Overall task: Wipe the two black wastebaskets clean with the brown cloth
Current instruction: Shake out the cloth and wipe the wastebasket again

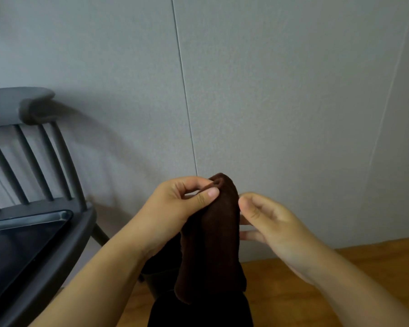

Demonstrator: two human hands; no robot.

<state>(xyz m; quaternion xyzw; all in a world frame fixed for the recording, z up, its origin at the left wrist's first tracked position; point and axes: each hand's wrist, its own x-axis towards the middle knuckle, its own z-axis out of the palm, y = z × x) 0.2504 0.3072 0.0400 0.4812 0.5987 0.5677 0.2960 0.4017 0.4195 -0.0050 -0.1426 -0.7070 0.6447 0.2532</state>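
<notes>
Left hand [187, 204]: thumb and forefinger pinch the top fold of the brown cloth [210, 237]; remaining fingers curl behind it. Judged purpose: to let the fabric hang free so it can be refolded or regripped for wiping.

Right hand [267, 220]: just right of the cloth, fingers loosely curled, thumb tip [243, 204] at the cloth's edge. Whether it pinches the fabric or merely touches it cannot be told; it appears poised to take the other side.

Brown cloth: held up between both hands, draped lengthwise, lower end dangling over dark shapes beneath.

Wastebasket [156, 282]: a dark grey rim and wall show directly below the cloth, mostly hidden by it and the left forearm. A black mass [198, 312] at the bottom edge, under the cloth, may be the second basket or clothing; not determinable.

Chair [40, 185]: grey, slatted back, left of the cloth, bearing a dark glossy tray-like item [21, 241] on its seat.

Wall [269, 90]: grey panels behind the cloth. Wooden floor [293, 291]: below and right.

Task status, judged: wiping not yet in contact; cloth being readied.
</notes>
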